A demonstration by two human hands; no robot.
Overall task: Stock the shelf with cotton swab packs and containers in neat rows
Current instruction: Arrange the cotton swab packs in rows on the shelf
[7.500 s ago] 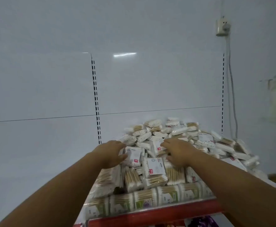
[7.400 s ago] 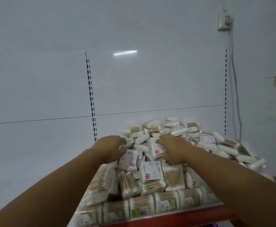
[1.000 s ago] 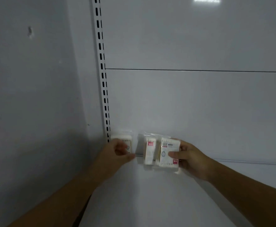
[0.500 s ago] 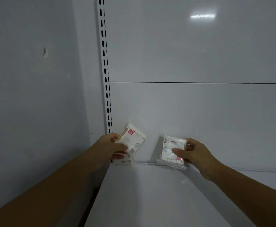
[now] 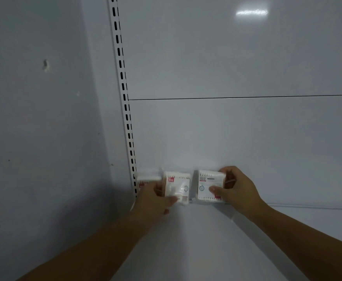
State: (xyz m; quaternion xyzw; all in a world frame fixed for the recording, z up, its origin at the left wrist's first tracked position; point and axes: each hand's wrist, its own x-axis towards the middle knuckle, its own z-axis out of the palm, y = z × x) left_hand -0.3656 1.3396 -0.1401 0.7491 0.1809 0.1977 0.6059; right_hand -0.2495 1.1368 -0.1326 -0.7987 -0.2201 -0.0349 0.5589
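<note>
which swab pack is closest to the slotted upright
The leftmost pack, partly behind the left hand; the middle pack and right pack stand farther right.

At least three cotton swab packs (image 5: 177, 186), two hands (image 5: 237, 189)

The left hand (image 5: 155, 200) gripped a white square pack of cotton swabs with a red label (image 5: 178, 186), which stood upright at the back of the white metal shelf (image 5: 186, 246). Just beside it, the right hand (image 5: 239, 189) pinched a similar white pack with a barcode strip (image 5: 208, 184), thumb across its front. A blurred third pack (image 5: 145, 178) stood in the corner by the white slotted upright (image 5: 123, 94), partly behind the left hand. The glossy white back panel (image 5: 237, 138) rose behind them.
</note>
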